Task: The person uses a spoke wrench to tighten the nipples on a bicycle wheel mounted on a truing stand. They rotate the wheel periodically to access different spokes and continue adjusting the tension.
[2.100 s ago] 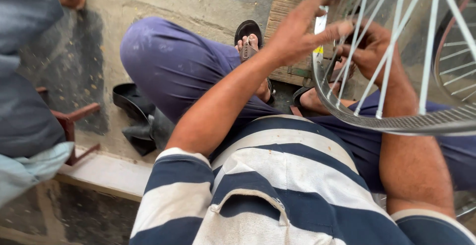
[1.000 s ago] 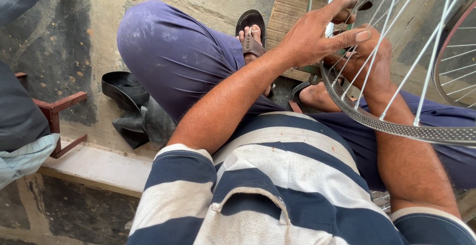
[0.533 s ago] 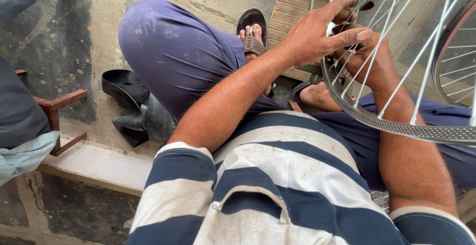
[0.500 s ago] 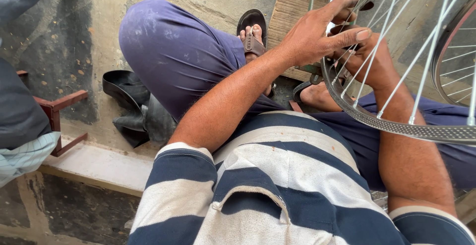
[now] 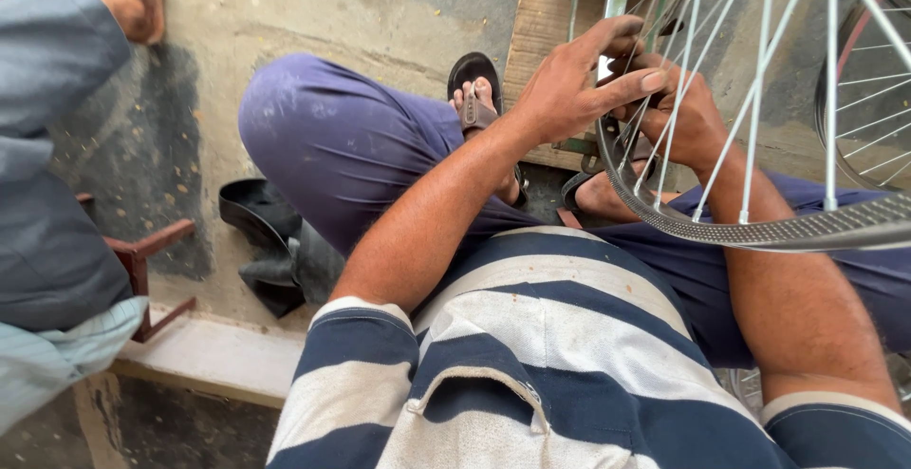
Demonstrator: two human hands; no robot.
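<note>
The left hand is held with fingers spread and half-curled over the rim of a bicycle wheel, its thumb stretched toward the spokes; nothing is clearly clamped in it. The right hand is reached in among the spokes, fingers closed around them near the rim. The wheel is held above the lap, over the purple trousers. A sandalled foot is placed just beside a wooden board on the concrete floor. Black rubber pieces lie near the floor's raised edge, beside another person's sleeve.
</note>
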